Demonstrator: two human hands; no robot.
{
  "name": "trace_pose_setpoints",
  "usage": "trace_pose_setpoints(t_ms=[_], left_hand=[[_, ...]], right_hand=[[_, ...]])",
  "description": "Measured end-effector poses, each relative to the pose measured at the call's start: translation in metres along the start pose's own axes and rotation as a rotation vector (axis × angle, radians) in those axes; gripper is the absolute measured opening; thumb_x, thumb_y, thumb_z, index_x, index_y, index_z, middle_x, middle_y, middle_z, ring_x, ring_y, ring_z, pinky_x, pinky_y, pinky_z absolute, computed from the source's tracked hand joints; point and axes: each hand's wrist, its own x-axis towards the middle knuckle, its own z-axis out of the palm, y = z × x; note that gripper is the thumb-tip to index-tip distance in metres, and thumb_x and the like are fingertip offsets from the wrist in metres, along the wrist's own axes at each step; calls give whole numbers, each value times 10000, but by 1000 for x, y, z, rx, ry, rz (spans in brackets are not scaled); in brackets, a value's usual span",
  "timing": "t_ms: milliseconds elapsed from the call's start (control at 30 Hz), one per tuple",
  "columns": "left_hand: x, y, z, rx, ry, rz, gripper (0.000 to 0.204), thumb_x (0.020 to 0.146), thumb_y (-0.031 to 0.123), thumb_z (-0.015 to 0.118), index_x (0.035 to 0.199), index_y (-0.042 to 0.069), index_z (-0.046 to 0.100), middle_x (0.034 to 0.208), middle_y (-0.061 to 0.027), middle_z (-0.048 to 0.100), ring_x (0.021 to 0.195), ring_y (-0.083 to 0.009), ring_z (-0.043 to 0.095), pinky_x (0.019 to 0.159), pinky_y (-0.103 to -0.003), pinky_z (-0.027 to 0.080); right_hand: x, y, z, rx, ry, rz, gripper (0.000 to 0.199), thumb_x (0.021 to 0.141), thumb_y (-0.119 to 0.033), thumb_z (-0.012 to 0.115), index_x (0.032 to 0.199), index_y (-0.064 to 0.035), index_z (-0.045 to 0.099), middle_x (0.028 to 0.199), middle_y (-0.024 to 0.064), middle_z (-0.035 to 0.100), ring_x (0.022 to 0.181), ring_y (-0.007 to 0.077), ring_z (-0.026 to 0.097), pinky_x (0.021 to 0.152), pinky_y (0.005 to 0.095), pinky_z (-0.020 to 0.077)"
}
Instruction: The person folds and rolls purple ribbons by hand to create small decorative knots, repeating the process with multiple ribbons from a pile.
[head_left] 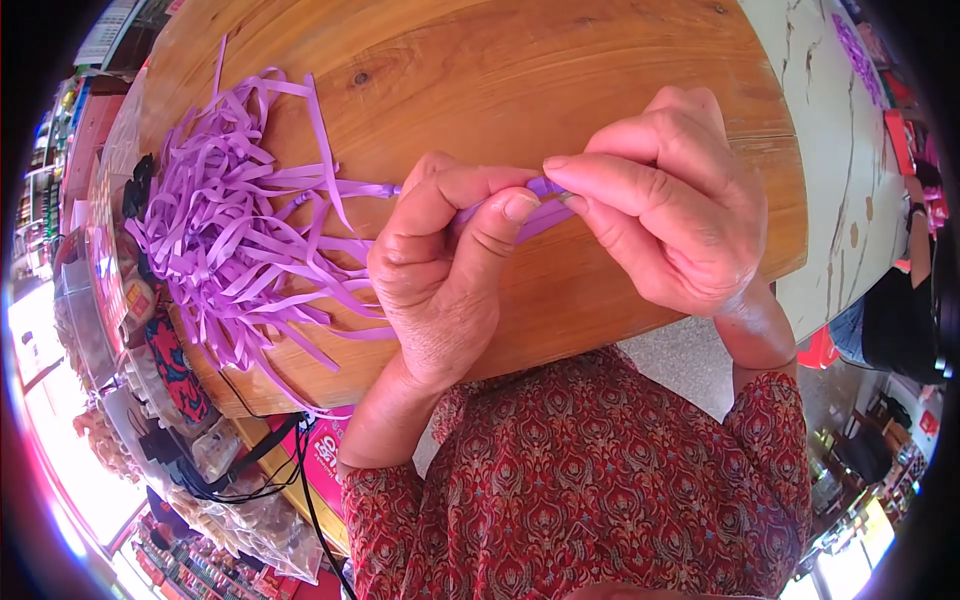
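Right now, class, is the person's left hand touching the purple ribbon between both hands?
Touching: the head view shows the left hand with its thumb and forefinger closed on the purple ribbon, which emerges between them.

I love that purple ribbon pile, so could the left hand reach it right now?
Probably yes: the left hand is close beside the ribbon pile, and I see nothing blocking it, but it's busy holding a purple strip.
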Motion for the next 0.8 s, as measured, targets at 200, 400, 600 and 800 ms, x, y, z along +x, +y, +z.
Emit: trace_pose_setpoints(t_ms=[200,400,600,800], left_hand=[[-1,-3,3,-102,14,-22,77,829,-9,629,900,11,650,777,-10,544,701,-68,468,638,-193,388],[0,0,2,-77,-20,-13,85,815,24,661,899,12,662,756,3,539,683,-63,457,620,-199,381],[1,3,-2,67,-62,139,147,762,33,710,906,16,686,720,3,536,645,-86,435,599,-211,373],[3,2,2,73,-31,229,166,742,21,719,906,15,691,714,-14,561,652,-101,449,592,-218,373]], right_hand=[[1,0,0,92,11,35,300,626,3,737,920,-13,678,764,50,587,596,159,457,548,277,333],[0,0,0,120,8,36,290,634,-13,746,915,-6,674,758,65,591,598,160,462,547,281,325],[0,-2,-2,209,-17,84,274,659,-12,743,922,9,666,757,75,588,602,153,446,546,280,317],[1,-3,-1,370,-10,161,257,684,10,732,931,9,658,775,72,592,610,145,444,550,264,330]])
